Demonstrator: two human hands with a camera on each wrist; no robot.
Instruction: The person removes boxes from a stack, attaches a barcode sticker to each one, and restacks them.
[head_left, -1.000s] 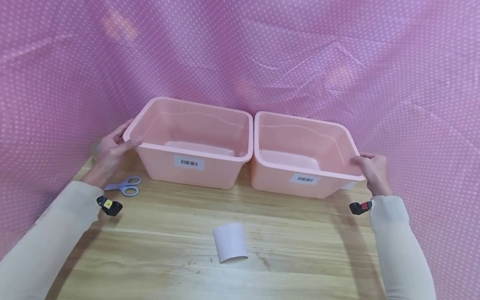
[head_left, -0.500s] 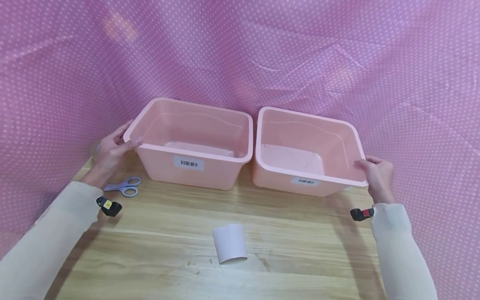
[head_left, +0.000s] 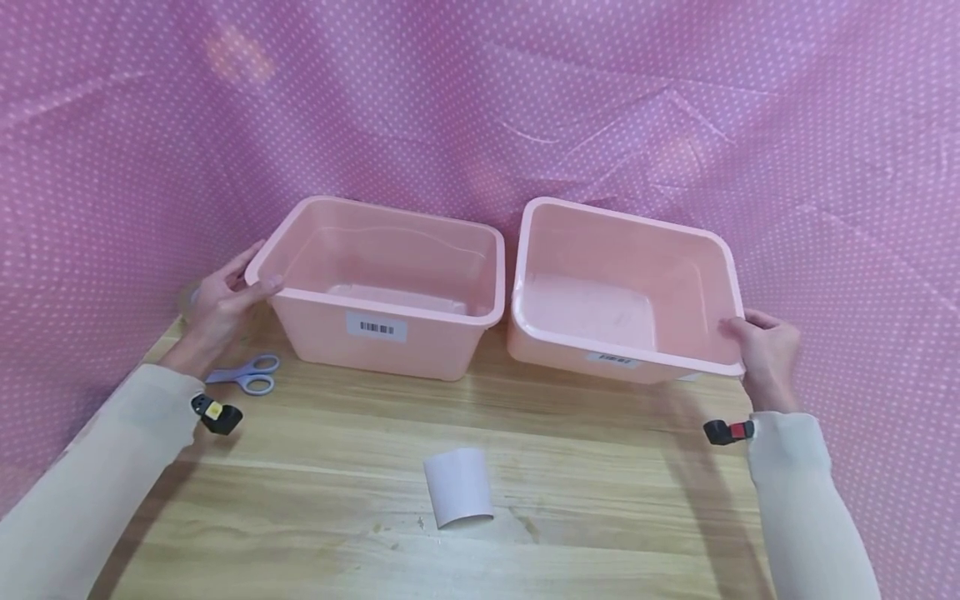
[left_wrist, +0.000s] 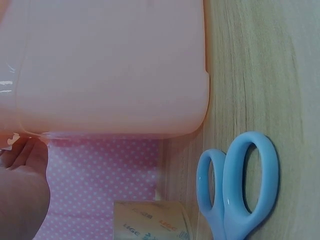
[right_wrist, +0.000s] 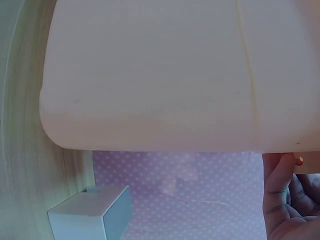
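Note:
Two pink plastic bins stand side by side at the back of the table in the head view. At the left bin (head_left: 435, 350), my left hand (head_left: 216, 310) grips the outer end of the rim, thumb on top. My right hand (head_left: 771, 360) pinches the right end of the right bin's rim, thumb inside. That right bin (head_left: 622, 250) is tilted with its opening toward me, and a narrow gap parts the two bins. Both wrist views show bin walls close up, with the left hand's fingers (left_wrist: 22, 155) and the right hand's fingers (right_wrist: 280, 185) at the rims.
Blue-handled scissors (head_left: 247, 375) lie beside the left bin. Behind them is a tape roll (left_wrist: 150, 220). A curved white piece (head_left: 459, 485) sits on the front of the wooden table (head_left: 337, 467). A white box (right_wrist: 80, 220) stands near the right bin. Pink dotted cloth (head_left: 465, 100) hangs behind.
The right bin has tilted further toward me and shifted right, with its back rim rising. My right hand moved right with it. The left bin and left hand stayed almost still.

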